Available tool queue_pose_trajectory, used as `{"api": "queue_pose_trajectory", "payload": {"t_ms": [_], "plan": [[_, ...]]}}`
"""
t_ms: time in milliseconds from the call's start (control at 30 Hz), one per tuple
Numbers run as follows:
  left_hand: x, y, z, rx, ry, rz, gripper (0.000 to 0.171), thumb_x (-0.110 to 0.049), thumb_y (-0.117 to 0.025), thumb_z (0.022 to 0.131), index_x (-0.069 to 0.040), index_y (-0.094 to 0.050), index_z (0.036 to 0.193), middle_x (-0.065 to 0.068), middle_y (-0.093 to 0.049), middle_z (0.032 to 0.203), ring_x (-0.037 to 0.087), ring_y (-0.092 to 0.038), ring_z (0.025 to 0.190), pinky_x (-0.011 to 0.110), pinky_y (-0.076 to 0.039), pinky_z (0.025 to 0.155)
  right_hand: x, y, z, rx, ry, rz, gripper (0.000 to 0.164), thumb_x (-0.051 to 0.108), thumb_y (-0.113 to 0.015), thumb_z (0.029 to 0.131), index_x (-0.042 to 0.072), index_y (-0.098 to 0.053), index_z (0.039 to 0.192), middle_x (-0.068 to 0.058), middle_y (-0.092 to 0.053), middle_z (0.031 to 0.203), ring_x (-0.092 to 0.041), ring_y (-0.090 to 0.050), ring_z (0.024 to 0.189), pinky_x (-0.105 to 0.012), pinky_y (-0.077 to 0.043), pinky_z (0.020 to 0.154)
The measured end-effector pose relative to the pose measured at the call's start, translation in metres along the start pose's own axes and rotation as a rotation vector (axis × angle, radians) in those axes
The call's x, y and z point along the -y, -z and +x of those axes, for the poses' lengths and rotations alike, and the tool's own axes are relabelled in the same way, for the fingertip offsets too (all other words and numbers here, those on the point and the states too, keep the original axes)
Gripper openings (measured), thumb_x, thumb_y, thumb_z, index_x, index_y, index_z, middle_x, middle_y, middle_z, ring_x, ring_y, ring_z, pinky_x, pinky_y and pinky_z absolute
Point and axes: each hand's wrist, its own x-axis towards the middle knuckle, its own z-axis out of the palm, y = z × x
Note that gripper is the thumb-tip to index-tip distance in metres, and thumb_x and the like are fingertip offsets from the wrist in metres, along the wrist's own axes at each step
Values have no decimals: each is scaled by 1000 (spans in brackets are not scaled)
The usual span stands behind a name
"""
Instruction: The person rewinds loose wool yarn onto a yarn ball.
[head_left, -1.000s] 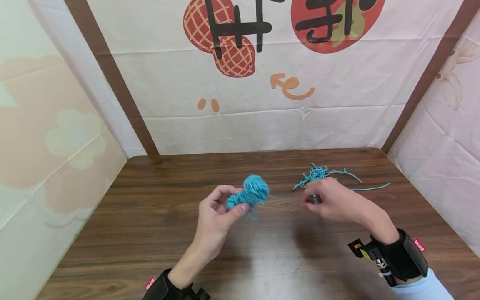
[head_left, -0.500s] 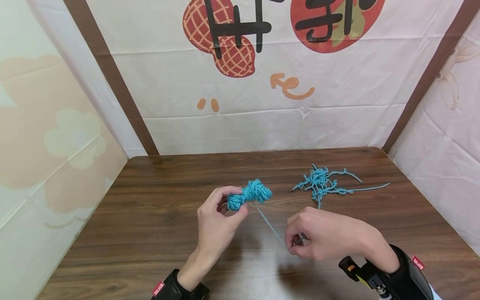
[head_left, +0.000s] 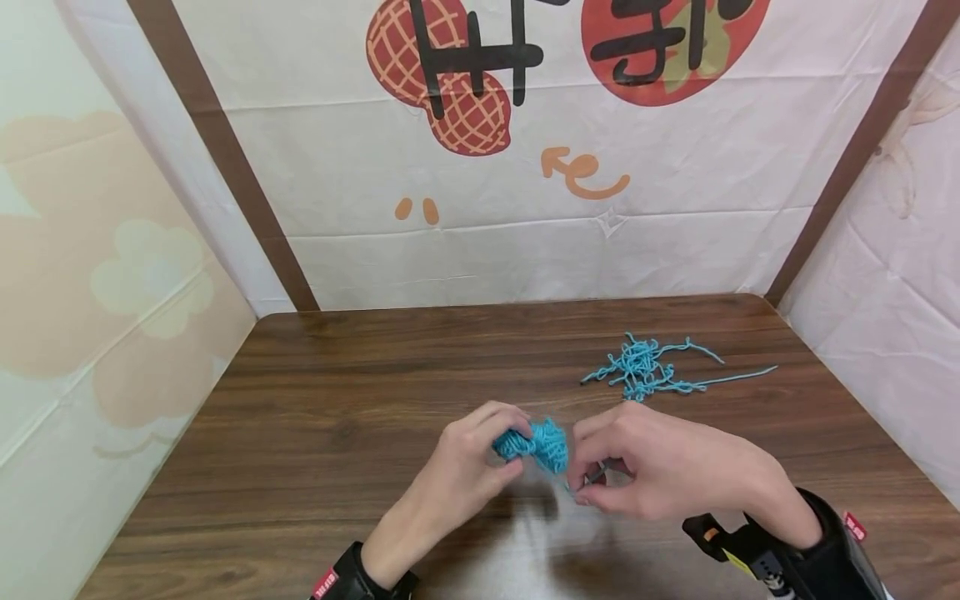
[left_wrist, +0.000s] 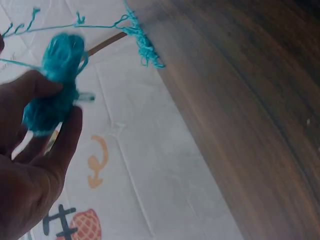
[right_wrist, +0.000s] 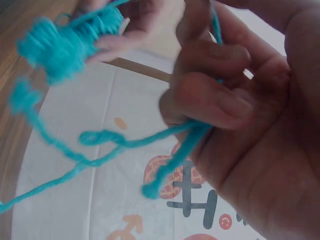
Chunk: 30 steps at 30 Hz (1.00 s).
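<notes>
My left hand (head_left: 480,454) pinches a small blue yarn bundle (head_left: 549,446), wound tight at its waist, between thumb and fingers above the table. Close to its right side, my right hand (head_left: 660,462) has its fingers curled round a strand of the same yarn (right_wrist: 165,172). In the right wrist view that strand passes between the curled fingers, with a loose tail and knotted bits hanging out. The left wrist view shows the bundle (left_wrist: 62,80) under the thumb, a strand running off it to the left. Behind the right hand lies a tangled heap of blue yarn (head_left: 637,367).
The brown wooden table (head_left: 337,392) extends around both hands. A white printed cloth (head_left: 337,167) hangs behind its far edge, and other cloths hang at both sides. Loose yarn ends stretch rightward from the heap.
My right hand came forward from beside the heap, drawing a strand taut from the bundle. The left hand then moved the bundle right and nearer, up to the right hand, and that span shortened.
</notes>
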Motion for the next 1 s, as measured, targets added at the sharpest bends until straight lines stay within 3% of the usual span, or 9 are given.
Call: {"api": "queue_pose_trajectory", "payload": {"t_ms": [133,300,633,1000], "plan": [[-2,-2,-2,120,-41,-34,34,7,-80,79,-12,-65,104,2,-68,115,12,-68,104,19,-59,85,-2,5,0,-106,5,-37,17,10,-70,95,27,-72,93,16,-60,84,10,-47,72,-10,-46,60],[-3,-4,-5,181,-71,-95,33,7,-77,81,-12,-64,105,3,-68,114,10,-66,101,16,-58,84,-9,7,2,-246,14,-109,20,8,-75,91,27,-73,95,16,-57,81,9,-44,66,-8,-39,56],[-5,-2,-6,203,-121,-128,30,3,-79,82,-12,-64,102,0,-69,113,9,-67,102,12,-56,85,-31,9,4,-432,-24,-237,25,3,-81,84,26,-75,93,19,-63,83,8,-44,60,-6,-35,52],[-9,-3,-3,160,-257,-151,32,3,-78,80,-14,-63,102,0,-71,108,6,-68,96,9,-54,83,-62,9,2,-479,-64,-278,23,0,-81,82,20,-77,92,13,-66,84,4,-52,66,-8,-39,56]]}}
